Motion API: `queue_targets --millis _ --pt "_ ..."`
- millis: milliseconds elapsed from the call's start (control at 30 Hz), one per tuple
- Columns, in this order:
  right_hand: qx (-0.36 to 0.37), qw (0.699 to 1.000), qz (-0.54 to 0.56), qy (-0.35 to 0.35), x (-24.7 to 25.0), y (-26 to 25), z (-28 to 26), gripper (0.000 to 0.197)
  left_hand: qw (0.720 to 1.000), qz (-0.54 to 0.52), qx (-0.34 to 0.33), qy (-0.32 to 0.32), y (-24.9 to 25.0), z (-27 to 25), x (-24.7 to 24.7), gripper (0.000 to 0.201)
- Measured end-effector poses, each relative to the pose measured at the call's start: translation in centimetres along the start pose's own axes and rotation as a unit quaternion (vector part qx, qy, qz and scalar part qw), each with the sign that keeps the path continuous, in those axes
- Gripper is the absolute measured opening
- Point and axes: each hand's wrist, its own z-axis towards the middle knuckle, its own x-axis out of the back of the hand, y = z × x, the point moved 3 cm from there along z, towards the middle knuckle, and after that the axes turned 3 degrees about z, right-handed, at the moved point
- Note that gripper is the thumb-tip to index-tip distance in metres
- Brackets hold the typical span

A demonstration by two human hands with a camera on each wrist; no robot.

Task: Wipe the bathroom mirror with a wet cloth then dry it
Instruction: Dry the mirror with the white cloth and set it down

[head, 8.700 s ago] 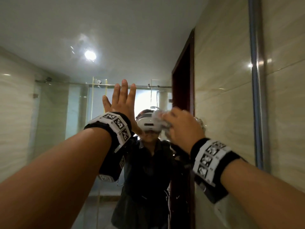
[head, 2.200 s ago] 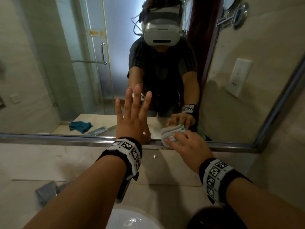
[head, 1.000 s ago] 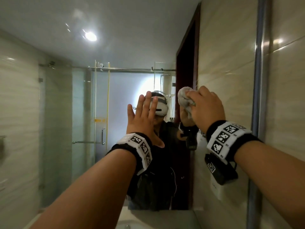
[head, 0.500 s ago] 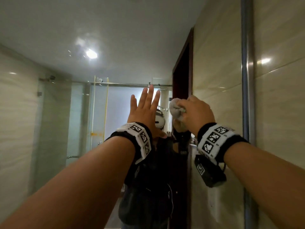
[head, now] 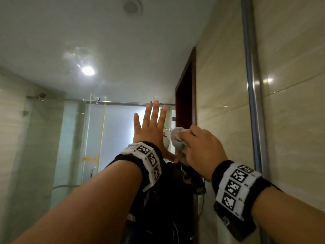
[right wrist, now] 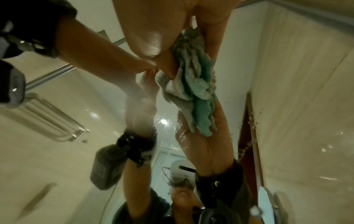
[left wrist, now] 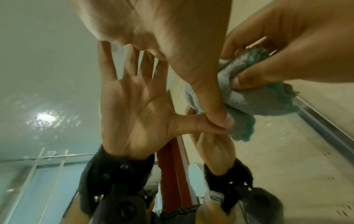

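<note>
The bathroom mirror point(head: 88, 41) fills the head view and shows water drops near the reflected ceiling light. My left hand point(head: 151, 124) lies flat on the glass with its fingers straight and spread; the left wrist view shows its palm point(left wrist: 153, 22) above its reflection. Just to its right, my right hand point(head: 198, 147) grips a bunched grey and teal cloth point(head: 177, 140) and holds it on the glass. The cloth point(left wrist: 258, 98) sits beside my left thumb, and in the right wrist view the cloth point(right wrist: 195, 91) meets its own reflection.
The mirror's metal frame strip point(head: 253, 103) runs down the right, with beige wall tiles point(head: 295, 67) beyond it. Reflected in the glass are a glass shower enclosure point(head: 79, 138), a dark door frame point(head: 184, 103) and the person's dark clothing.
Both hands have come up from the mirror's bottom edge to its upper part. Over the last second the left hand slid higher, and the cloth dropped slightly, below the left fingertips.
</note>
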Motion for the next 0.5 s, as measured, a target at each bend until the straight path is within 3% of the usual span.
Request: queue_targets --millis 133,233,333,500 --pt "0.017 0.999 -0.027 -0.023 1.3 1.0 1.5 0.04 1.0 -0.002 0.006 -0.008 0.1 -0.1 0.2 0.152" --pt "-0.078 0.996 -0.004 0.034 4.6 4.3 6.1 0.033 1.0 -0.005 0.007 -0.017 0.2 0.0 0.4 0.152" --pt "-0.135 0.989 -0.039 0.039 6.8 6.6 8.8 0.034 1.0 -0.005 0.01 -0.027 0.2 0.0 0.4 0.152" --pt "-0.12 0.992 -0.015 0.035 4.7 5.0 5.1 0.035 1.0 -0.003 0.013 -0.024 0.2 0.0 0.4 0.153"
